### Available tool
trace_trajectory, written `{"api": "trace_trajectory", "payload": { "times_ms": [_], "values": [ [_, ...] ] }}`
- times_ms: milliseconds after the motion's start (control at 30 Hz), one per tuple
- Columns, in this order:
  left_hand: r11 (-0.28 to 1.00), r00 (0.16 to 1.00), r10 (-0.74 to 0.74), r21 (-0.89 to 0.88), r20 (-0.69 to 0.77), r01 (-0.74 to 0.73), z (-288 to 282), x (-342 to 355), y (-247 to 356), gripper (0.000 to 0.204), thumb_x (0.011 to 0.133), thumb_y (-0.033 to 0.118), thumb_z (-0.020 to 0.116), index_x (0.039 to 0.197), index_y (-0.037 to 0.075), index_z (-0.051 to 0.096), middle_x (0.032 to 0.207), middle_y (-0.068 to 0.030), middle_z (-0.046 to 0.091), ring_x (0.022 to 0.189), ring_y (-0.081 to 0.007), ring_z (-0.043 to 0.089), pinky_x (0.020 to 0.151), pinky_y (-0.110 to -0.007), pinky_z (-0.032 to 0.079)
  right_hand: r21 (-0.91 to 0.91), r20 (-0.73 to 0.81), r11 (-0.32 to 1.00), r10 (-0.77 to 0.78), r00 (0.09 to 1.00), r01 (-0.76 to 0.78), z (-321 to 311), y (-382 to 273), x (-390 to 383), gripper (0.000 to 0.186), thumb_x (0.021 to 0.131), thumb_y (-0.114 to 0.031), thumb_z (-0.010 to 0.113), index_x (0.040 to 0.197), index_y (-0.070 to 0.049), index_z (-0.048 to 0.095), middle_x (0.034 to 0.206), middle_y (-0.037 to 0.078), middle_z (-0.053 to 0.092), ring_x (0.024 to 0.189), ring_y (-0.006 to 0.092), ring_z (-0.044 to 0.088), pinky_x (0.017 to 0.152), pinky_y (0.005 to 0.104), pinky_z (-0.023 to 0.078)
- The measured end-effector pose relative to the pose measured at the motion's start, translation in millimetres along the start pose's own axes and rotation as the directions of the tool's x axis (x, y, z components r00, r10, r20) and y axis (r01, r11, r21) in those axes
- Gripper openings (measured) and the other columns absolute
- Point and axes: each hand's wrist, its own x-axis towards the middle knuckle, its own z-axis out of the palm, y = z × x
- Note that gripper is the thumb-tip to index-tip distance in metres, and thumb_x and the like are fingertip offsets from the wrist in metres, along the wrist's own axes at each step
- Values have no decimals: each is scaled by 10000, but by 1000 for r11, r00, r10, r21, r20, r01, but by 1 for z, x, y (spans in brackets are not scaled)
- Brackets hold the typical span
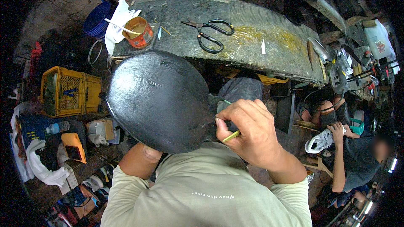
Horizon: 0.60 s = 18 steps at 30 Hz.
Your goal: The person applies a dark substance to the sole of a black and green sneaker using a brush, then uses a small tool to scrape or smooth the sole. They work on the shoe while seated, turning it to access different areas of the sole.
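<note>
One black pad: top looks done, edge unfinished. Right hand pinches green stick; left hand below, grip hidden.

Big pad is all black, kinda shiny white; stick lime green, shirt pale sage, crate yellow, bucket deep blue, tub orange-red, scissors black-handled, bench dark grey with blotchy mustard streaks.
</note>
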Motion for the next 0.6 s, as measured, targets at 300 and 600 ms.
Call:
{"api": "trace_trajectory", "payload": {
  "times_ms": [300, 600],
  "values": [
    [1000, 1000, 0, 31, 5, 0, 3, -3, 0, 990, 849, 757, 381, 1556, 66, 336, 1534, -240, 434, 1368, -423, 494, 1114, -599, 452, -32, 9, 999, -39, 999, 40, 1, 4, -1, 217, 702, -5, 775, 848, -76, 632, 786, 47, 646, 670, 233, 611, 603, 361, 401],
    [1000, 1000, -5, 29, 17, 4, 2, -2, 1, 947, 871, 732, 362, 1534, 56, 363, 1510, -244, 460, 1346, -417, 517, 1102, -599, 465, 6, -14, 1000, -26, 1000, 26, 2, 5, -2, 238, 682, 10, 749, 856, -72, 608, 796, 58, 633, 674, 239, 604, 611, 357, 406]
  ]
}}
